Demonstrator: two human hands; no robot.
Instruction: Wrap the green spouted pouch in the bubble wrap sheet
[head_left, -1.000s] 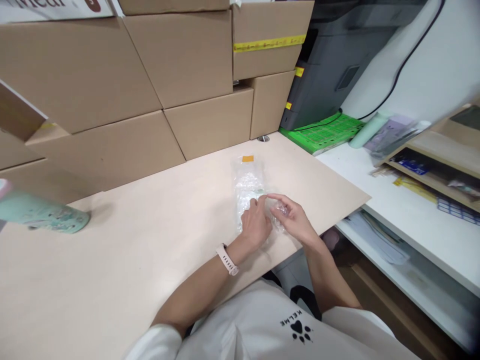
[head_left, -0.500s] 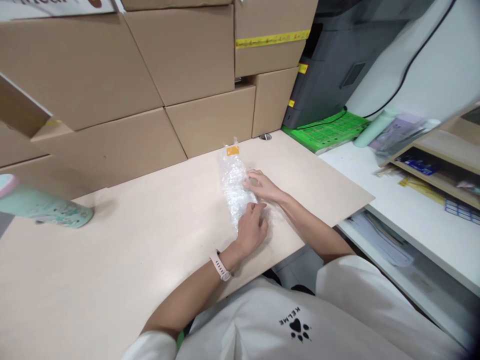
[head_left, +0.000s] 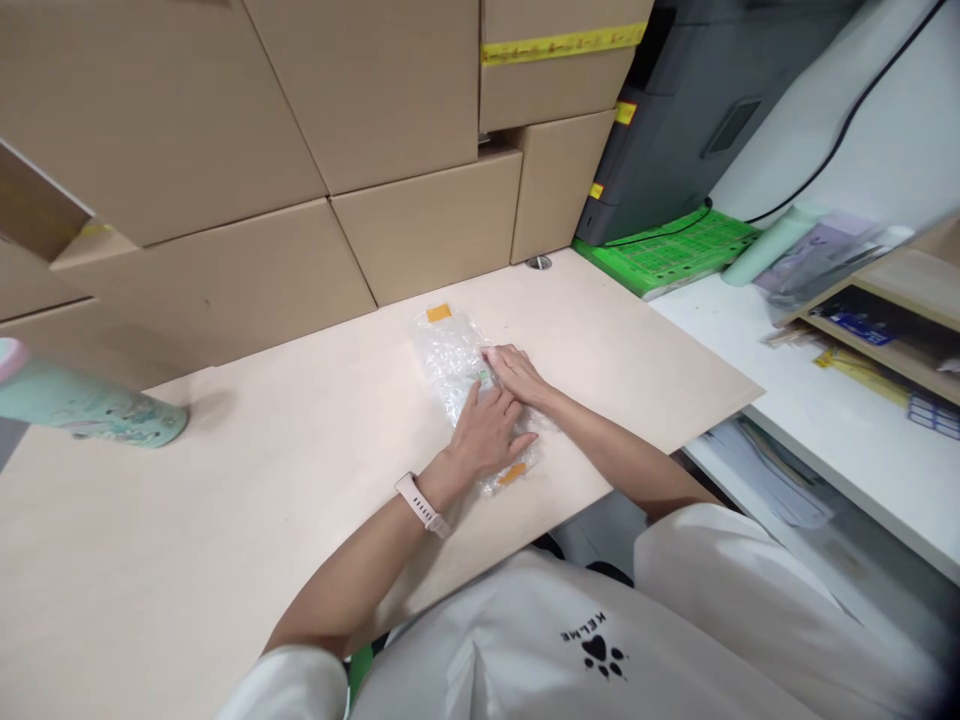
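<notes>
Head view: clear bubble-wrap packet [head_left: 442, 362] lies flat on the pale tabletop [head_left: 300, 480], slanting from far left to near right. Positions below are referred to the packet.

Packet details: orange tape [head_left: 439, 313] at the far end; second orange piece [head_left: 512, 474] at the near end. Small green mark on its middle, between the hands, too small to identify.

Left hand [head_left: 486, 435]: palm down across the near half of the packet, fingers spread and extended, thumb out toward the right; nothing gripped. Pale pink wristband [head_left: 422, 504] on that wrist, to the near left of the packet.

Right hand [head_left: 517, 375]: laid over the packet's right edge, fingers extended and close together, touching the plastic. Thumb not clearly seen; cannot tell whether the edge is pinched. The two hands are just beside each other.

Surroundings: stacked cardboard boxes [head_left: 435, 225] behind the packet, apart from it. Mint bottle [head_left: 97, 400] with pink top well to its left. Round metal fitting [head_left: 538, 263] beyond it, to the right; farther right, green board [head_left: 675, 250] beneath a dark grey machine [head_left: 697, 120].
</notes>
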